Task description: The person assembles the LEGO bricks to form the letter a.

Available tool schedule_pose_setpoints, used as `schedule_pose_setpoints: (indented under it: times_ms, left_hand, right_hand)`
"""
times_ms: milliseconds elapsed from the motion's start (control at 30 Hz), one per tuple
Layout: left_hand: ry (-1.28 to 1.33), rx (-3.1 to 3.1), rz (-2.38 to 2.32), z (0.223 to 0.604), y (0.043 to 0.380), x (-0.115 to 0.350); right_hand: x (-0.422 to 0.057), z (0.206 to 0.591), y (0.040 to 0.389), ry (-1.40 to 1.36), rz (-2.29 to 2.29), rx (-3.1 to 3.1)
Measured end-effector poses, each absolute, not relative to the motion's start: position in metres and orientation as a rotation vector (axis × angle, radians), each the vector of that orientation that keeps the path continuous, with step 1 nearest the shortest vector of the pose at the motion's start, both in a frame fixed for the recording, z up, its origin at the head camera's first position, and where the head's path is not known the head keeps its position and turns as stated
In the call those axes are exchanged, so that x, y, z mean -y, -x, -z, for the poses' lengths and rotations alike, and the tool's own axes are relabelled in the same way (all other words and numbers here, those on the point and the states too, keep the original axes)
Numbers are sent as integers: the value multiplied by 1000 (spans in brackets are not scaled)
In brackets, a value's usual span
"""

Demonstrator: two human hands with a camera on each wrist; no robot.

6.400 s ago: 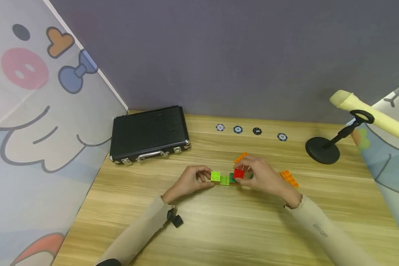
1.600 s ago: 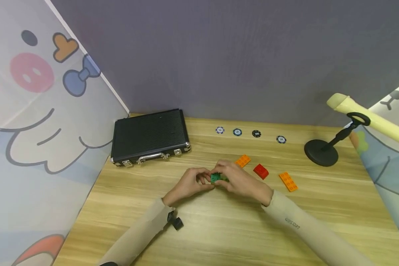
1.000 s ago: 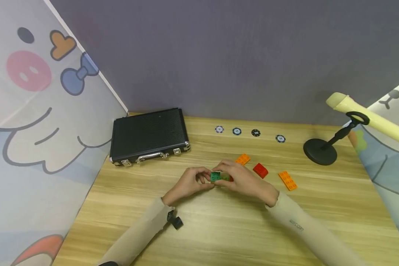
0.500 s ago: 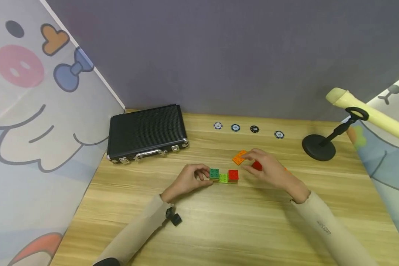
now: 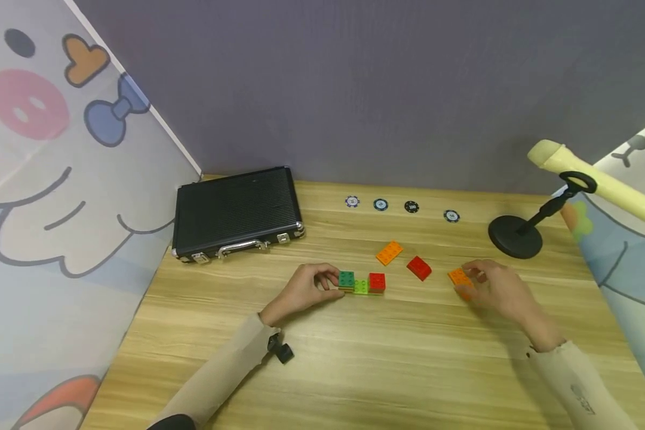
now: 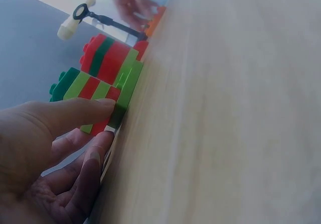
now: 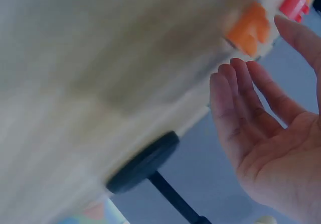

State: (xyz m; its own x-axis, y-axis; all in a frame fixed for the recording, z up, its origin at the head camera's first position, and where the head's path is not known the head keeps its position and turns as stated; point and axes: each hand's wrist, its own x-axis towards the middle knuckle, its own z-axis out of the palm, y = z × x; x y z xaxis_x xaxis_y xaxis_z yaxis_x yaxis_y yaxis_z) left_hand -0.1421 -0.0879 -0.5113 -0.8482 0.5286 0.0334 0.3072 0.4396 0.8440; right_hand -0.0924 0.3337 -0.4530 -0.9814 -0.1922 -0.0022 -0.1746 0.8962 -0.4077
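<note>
Toy-brick build [image 5: 361, 286] stands on a wood-grain tabletop [image 5: 328, 376]: two stacked towers share a light-green base, the left one topped by a dark-green brick [image 5: 346, 279], the right one by a red brick [image 5: 377, 281]. The left hand [image 5: 304, 289] pinches the left tower between thumb and fingers. The right hand [image 5: 507, 295] is spread, thumb apart from fingers, over the near end of the right-hand orange plate [image 5: 458, 276]; whether it touches the plate, I cannot tell. Half a second ago that hand was over the loose red brick [image 5: 419, 268], which now lies uncovered. With only the left hand on the build, attention seems to have turned to the loose pieces. A second orange plate [image 5: 389, 253] lies farther left. Behind are four poker chips [image 5: 411, 206], a black hard case [image 5: 236, 212] at left, and a pale-yellow microphone [image 5: 613, 186] on a black stand [image 5: 515, 237] at right.
</note>
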Motion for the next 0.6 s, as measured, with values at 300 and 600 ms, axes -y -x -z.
schedule_pose_setpoints:
  times_ms: [300, 600]
  left_hand:
    - [-722, -2451, -1376, 512, 142, 88]
    - [-723, -2464, -1356, 508, 141, 87]
  right_hand:
    - [-328, 461, 92, 352, 653, -3077]
    - [-260, 430, 104, 625, 616, -3130]
